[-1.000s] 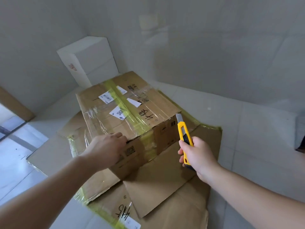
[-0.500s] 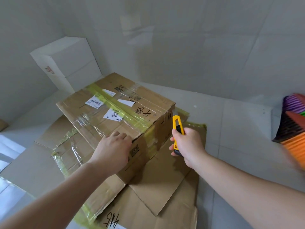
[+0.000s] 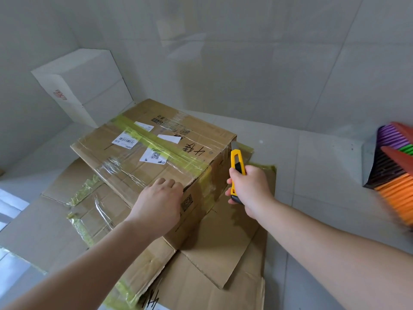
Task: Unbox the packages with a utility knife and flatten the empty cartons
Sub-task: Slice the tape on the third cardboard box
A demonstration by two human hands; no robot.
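A brown taped carton (image 3: 143,157) with white labels and yellow-green tape stands on flattened cardboard (image 3: 223,253) on the floor. My left hand (image 3: 158,202) rests on the carton's near top corner, its fingers curled over the edge. My right hand (image 3: 248,186) grips a yellow utility knife (image 3: 235,162) upright just right of the carton. The blade points up beside the carton's right top edge; whether it touches the carton cannot be told.
A white box (image 3: 85,86) stands against the tiled wall at the back left. A colourful broom head (image 3: 393,166) lies at the right edge. More flattened cardboard with tape (image 3: 93,209) lies left of the carton. Grey floor tiles surround the pile.
My right hand has lifted the knife a little, so its blade tip now shows beside the carton's right edge. The view shifted slightly. My left hand stays on the carton's corner.
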